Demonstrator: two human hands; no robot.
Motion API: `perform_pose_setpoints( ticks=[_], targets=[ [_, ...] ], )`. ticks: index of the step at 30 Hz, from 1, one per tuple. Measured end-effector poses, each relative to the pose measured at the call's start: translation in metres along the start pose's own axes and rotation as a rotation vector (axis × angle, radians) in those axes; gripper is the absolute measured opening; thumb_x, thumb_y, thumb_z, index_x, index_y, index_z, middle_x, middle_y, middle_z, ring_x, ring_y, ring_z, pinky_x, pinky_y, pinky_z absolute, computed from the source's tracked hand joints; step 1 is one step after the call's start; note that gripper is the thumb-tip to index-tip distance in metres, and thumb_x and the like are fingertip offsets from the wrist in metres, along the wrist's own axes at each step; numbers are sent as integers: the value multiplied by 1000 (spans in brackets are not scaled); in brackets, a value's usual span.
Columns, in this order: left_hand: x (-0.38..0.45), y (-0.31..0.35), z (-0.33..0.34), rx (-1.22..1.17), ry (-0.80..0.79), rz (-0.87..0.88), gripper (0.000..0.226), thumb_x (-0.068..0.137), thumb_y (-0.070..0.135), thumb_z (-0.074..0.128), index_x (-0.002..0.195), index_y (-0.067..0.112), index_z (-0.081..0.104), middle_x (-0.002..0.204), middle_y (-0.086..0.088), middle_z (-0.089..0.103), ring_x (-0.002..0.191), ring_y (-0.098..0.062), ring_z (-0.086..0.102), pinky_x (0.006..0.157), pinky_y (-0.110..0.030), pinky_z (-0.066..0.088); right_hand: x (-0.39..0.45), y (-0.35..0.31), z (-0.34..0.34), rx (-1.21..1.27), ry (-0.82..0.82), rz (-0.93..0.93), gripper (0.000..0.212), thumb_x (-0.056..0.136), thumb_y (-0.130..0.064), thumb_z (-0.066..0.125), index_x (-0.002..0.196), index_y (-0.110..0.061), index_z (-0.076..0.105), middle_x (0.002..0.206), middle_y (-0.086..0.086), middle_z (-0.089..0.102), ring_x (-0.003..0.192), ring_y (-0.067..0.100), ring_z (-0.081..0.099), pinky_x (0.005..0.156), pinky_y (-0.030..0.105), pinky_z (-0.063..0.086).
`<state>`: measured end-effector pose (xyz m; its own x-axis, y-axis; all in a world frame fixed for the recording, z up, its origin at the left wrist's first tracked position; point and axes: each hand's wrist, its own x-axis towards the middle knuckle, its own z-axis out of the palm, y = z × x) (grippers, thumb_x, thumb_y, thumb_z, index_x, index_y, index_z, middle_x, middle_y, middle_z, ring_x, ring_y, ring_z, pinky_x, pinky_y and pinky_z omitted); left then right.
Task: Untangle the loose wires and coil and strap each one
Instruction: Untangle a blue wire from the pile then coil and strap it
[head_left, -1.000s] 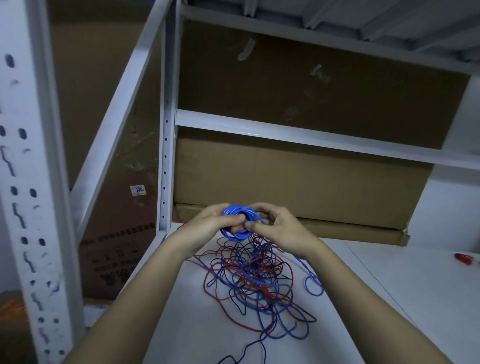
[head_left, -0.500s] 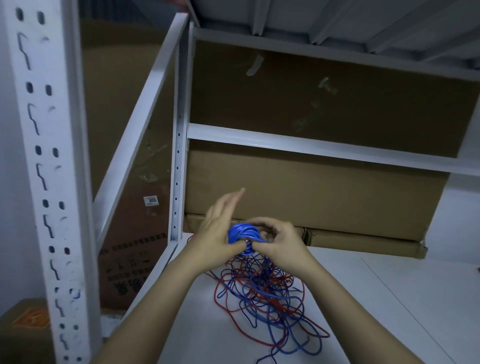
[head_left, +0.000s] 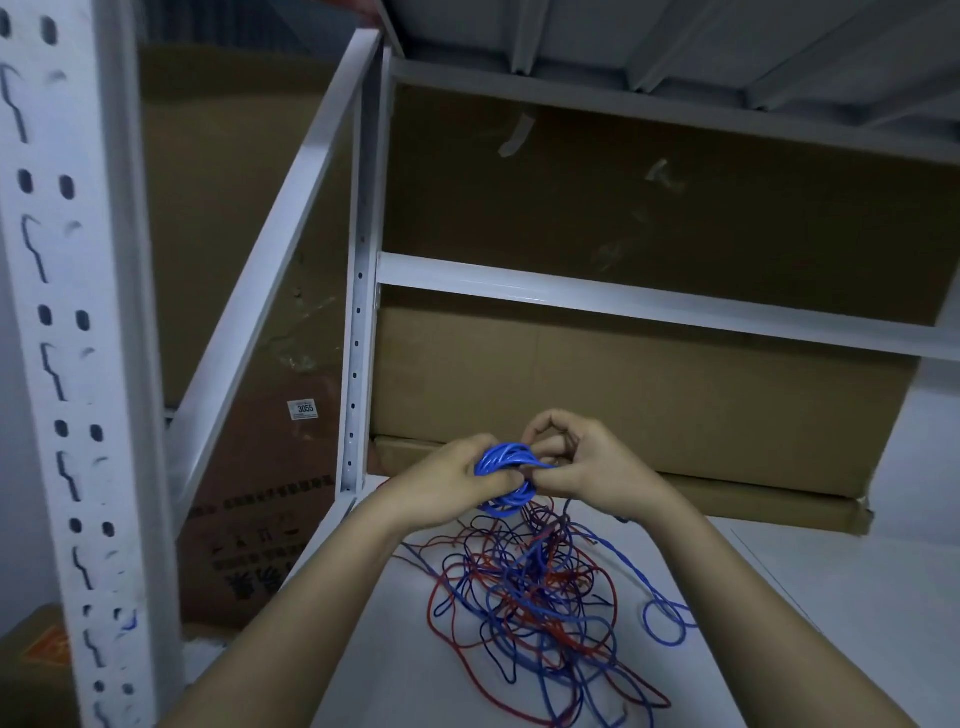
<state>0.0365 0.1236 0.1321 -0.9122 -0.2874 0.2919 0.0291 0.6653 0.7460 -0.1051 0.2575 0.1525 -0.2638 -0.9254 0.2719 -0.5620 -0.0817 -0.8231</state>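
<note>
Left hand (head_left: 447, 486) curls round the blue wire coil (head_left: 506, 475) held above the white shelf (head_left: 779, 597), right hand (head_left: 582, 467) pinching the coil's right side, grips tight, tangled red and blue wires (head_left: 535, 603) lying below.

white shelf (head_left: 857, 597) surface, lower right | perforated white upright (head_left: 62, 364) near left | second upright (head_left: 358, 312) far, left of centre | diagonal brace (head_left: 270, 249) between the uprights | crossbar (head_left: 649, 301) across the far side | flat cardboard boxes (head_left: 623, 395) behind crossbar | printed carton (head_left: 249, 519) with label "3055" (head_left: 302, 408) at left
</note>
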Motion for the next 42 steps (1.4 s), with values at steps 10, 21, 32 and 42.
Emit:
perform_pose_setpoints(
  ticks=[10,21,32,42],
  targets=[
    [10,-10,6,-757,12,55,21,82,30,58,74,14,68,78,1,67,79,-8,61,77,-18,47,5,8,9,287,137,-35,17,77,-22,71,89,-14,63,56,-3,59,44,6,43,41,15,32],
    [21,-20,19,-1054,82,-20,39,84,47,55,76,9,50,56,3,40,57,-11,44,71,-27,37,12,14,24,278,311,9,12,93,-16,58,94,-10,68,59,-10,62,40,6,41,41,15,34],
    [31,-22,9,-1287,368,-185,44,96,46,42,74,10,55,63,-1,62,68,-11,61,87,-30,43,3,54,60,-194,124,157,32,102,-40,33,93,-26,60,59,-3,65,62,8,56,68,27,42],
    [30,-22,48,-637,454,-70,21,103,26,39,99,35,58,125,3,59,121,-13,50,103,-29,34,-12,49,64,-281,6,117,25,82,-15,52,78,-39,59,62,-14,57,56,1,50,57,21,42]
  ],
)
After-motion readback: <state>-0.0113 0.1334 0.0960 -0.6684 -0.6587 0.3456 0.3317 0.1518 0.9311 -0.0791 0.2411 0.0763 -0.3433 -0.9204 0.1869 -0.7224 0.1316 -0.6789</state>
